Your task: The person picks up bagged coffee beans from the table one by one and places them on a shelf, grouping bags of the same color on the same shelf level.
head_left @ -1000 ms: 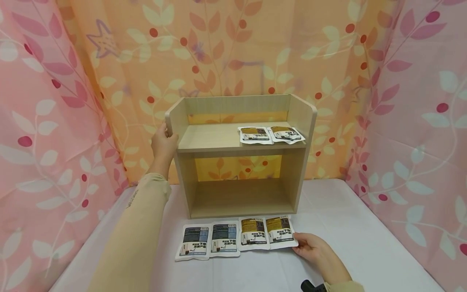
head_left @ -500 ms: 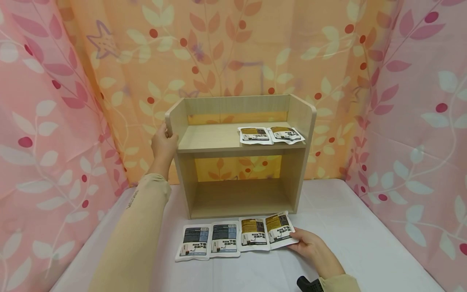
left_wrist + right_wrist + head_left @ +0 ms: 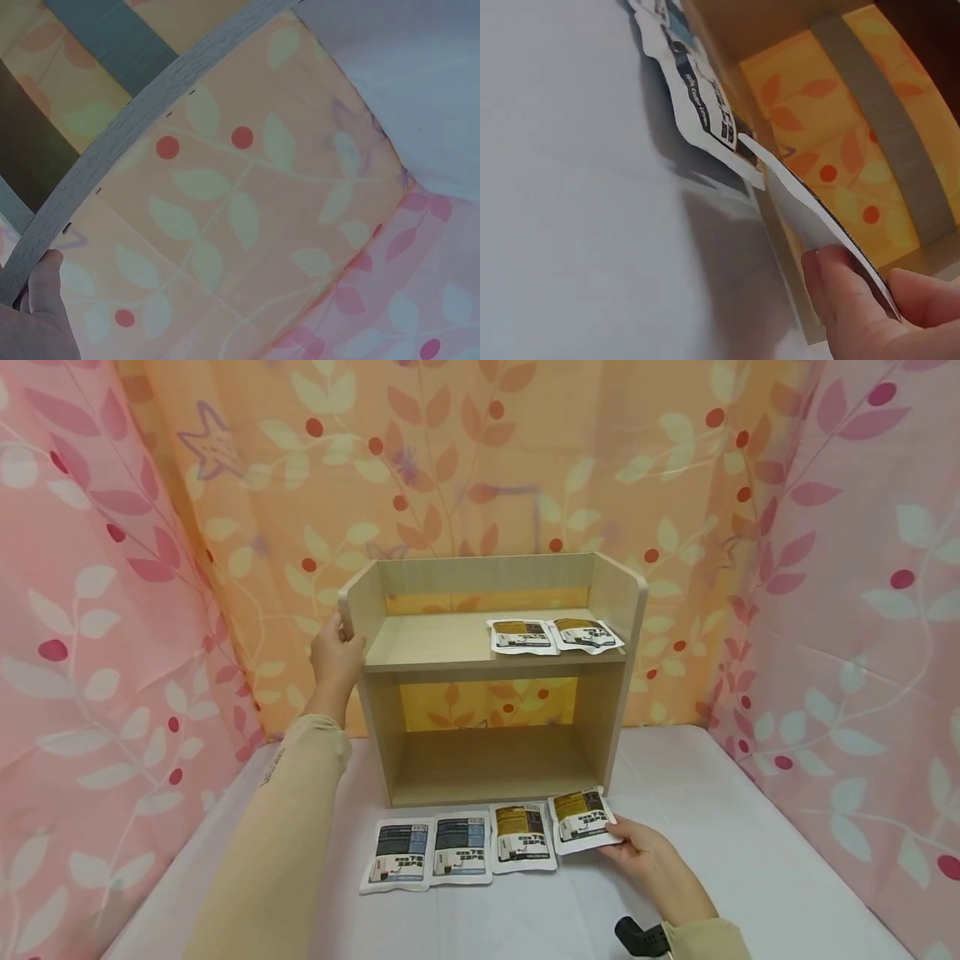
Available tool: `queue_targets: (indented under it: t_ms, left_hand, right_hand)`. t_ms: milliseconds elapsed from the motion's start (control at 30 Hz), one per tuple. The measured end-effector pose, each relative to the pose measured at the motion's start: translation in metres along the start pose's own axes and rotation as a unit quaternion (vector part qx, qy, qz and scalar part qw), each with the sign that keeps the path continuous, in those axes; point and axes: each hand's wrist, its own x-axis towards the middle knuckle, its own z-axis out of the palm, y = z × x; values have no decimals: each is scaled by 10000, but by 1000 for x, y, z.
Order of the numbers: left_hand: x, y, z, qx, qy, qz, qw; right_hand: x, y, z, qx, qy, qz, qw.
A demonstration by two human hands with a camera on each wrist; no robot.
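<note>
In the head view my left hand [image 3: 337, 658] grips the upper left side panel of a light wooden two-tier shelf [image 3: 510, 673]; the left wrist view shows the thumb against the panel's edge [image 3: 124, 139]. My right hand [image 3: 651, 865] pinches the right edge of a white sachet with a gold-brown label [image 3: 581, 821]. In the right wrist view this sachet [image 3: 810, 214] is tilted up off the table, thumb on one face and fingers on the other. Left of it lie another gold-brown sachet [image 3: 522, 837] and two blue-black sachets [image 3: 460, 849].
Two more gold-brown sachets [image 3: 522, 637] lie side by side on the right of the upper shelf. The shelf stands on a white-covered table [image 3: 675, 793]. Patterned curtains [image 3: 465, 460] close in the back and both sides. A black device [image 3: 641, 937] sits at my right wrist.
My right hand has lifted the rightmost gold-brown sachet from the table, raising it slightly toward the shelf and apart from its neighbour. The left hand stays on the panel.
</note>
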Motion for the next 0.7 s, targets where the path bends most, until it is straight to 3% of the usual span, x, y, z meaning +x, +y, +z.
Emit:
queue_targets:
  t_ms: [300, 700]
  left_hand:
    - [3, 0, -1, 28, 72, 78, 9999]
    - [2, -1, 1, 2, 37, 45, 10000]
  right_hand:
    - [-13, -16, 14, -232, -515, -122, 9983]
    - [-33, -27, 47, -151, -529, -438, 9975]
